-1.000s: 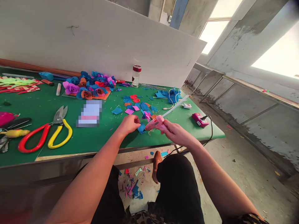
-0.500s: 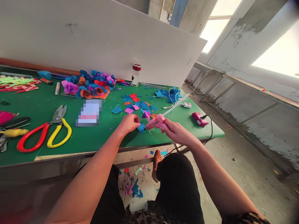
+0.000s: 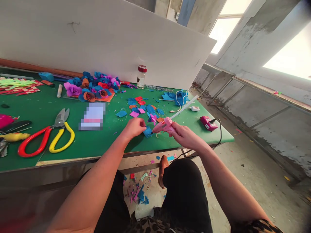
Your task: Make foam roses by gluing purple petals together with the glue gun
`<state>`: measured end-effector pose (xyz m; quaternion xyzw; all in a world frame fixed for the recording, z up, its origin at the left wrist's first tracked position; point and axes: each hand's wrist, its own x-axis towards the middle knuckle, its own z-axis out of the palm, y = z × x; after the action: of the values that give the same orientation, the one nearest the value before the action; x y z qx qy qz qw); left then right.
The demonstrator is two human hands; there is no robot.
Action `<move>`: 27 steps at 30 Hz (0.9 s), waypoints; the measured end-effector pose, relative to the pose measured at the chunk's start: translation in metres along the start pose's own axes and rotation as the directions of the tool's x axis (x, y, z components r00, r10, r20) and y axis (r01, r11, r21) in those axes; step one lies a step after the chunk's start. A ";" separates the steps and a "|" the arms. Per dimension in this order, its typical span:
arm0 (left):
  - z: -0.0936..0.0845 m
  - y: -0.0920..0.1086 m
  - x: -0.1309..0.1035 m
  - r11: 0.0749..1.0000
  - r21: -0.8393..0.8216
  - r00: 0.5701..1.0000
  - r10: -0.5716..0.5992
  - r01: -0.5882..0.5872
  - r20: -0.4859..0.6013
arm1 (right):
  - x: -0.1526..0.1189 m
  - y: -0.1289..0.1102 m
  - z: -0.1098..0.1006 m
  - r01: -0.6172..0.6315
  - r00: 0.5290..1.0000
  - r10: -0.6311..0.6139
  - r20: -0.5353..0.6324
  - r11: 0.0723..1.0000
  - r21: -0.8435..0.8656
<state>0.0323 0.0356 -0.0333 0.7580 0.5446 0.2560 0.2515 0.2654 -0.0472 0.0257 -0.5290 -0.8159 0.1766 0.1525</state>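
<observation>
Near the table's front edge, my left hand (image 3: 135,127) pinches a small blue paper petal (image 3: 147,132). My right hand (image 3: 181,133) is wrapped round a pink hot glue gun (image 3: 163,126), its nozzle at the petal's right side. A long pale glue stick (image 3: 185,106) sticks out of the back of the gun. Just beyond my hands lie loose petals (image 3: 134,114) in blue, pink, red and orange. Further left, finished paper roses (image 3: 88,95) are heaped on an orange sheet.
Red-and-yellow-handled shears (image 3: 62,127) lie on the green table (image 3: 116,142) at left. A red-lidded jar (image 3: 141,77) stands by the white board (image 3: 109,42). At right are a white charger (image 3: 194,108), blue paper (image 3: 181,97) and a pink power socket (image 3: 208,123) with a black cord.
The view has shifted very slightly. Both hands keep their hold, and the glue gun's nozzle stays at the blue petal with hardly any movement.
</observation>
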 end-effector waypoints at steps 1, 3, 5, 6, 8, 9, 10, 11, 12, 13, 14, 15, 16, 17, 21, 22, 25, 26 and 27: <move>0.000 0.000 0.000 1.000 0.001 1.000 -0.002 0.002 0.001 | 0.000 0.000 0.000 -0.002 1.000 0.002 0.001 1.000 -0.003; 0.000 0.000 0.000 1.000 0.003 1.000 -0.005 0.005 0.006 | 0.000 0.001 0.000 -0.003 1.000 0.003 0.000 1.000 -0.002; 0.000 0.000 0.000 1.000 0.006 1.000 -0.006 0.006 0.010 | 0.000 0.002 -0.001 -0.002 1.000 0.002 0.002 1.000 0.001; 0.000 0.000 0.000 1.000 0.007 1.000 -0.006 0.006 0.011 | 0.000 0.002 -0.001 -0.004 1.000 0.004 0.002 1.000 0.001; 0.000 0.000 0.000 1.000 0.004 1.000 -0.005 0.005 0.011 | 0.000 0.002 -0.001 -0.008 1.000 0.008 0.000 1.000 0.002; 0.000 -0.001 0.000 1.000 0.000 1.000 -0.005 0.005 0.010 | 0.000 0.002 -0.001 -0.008 1.000 0.008 -0.001 1.000 0.002; 0.000 -0.001 0.000 1.000 -0.004 1.000 -0.005 0.005 0.008 | 0.000 0.002 -0.001 -0.006 1.000 0.006 -0.001 1.000 0.003; 0.001 -0.001 0.001 1.000 -0.007 1.000 -0.004 0.004 0.006 | 0.000 0.002 -0.001 -0.003 1.000 0.003 -0.003 1.000 0.003; 0.001 -0.001 0.001 1.000 -0.009 1.000 -0.002 0.002 0.005 | 0.000 0.002 -0.002 0.000 1.000 0.000 -0.006 1.000 0.003; 0.001 -0.001 0.001 1.000 -0.009 1.000 -0.002 0.002 0.003 | 0.000 0.002 -0.002 0.002 1.000 -0.002 -0.008 1.000 0.004; 0.001 -0.001 0.001 1.000 -0.009 1.000 -0.002 0.002 0.003 | 0.000 0.002 -0.002 0.001 1.000 -0.001 -0.011 1.000 0.003; 0.001 -0.001 0.001 1.000 -0.009 1.000 -0.002 0.002 0.004 | -0.001 0.002 -0.002 -0.002 1.000 0.002 -0.012 1.000 0.002; 0.001 -0.001 0.000 1.000 -0.011 1.000 -0.003 0.003 0.005 | -0.001 0.002 -0.002 -0.006 1.000 0.006 -0.012 1.000 0.003; 0.001 -0.001 0.000 1.000 -0.014 1.000 -0.005 0.005 0.006 | -0.001 0.002 -0.002 -0.011 1.000 0.011 -0.013 1.000 0.005; 0.000 -0.001 0.000 0.999 -0.034 1.000 -0.001 0.001 0.001 | -0.001 0.003 -0.001 -0.034 0.999 0.036 -0.030 0.999 0.042; 0.000 -0.001 0.000 0.999 -0.040 1.000 0.001 -0.001 -0.001 | -0.001 0.004 0.000 -0.051 0.998 0.054 -0.029 0.996 0.076; 0.000 -0.003 0.001 0.998 -0.059 1.000 0.002 -0.002 0.000 | 0.001 0.009 0.002 -0.128 0.991 0.137 -0.007 0.939 0.318; 0.001 -0.004 0.002 0.997 -0.075 1.000 0.000 0.000 0.001 | 0.001 0.012 0.003 -0.151 0.986 0.165 0.005 0.892 0.425; 0.001 -0.006 0.003 0.995 -0.099 1.000 -0.003 0.003 0.003 | 0.002 0.015 0.003 -0.170 0.982 0.190 0.017 0.833 0.526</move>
<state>0.0296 0.0397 -0.0379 0.7441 0.5321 0.2813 0.2899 0.2757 -0.0400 0.0160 -0.5446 -0.6804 0.3966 0.2883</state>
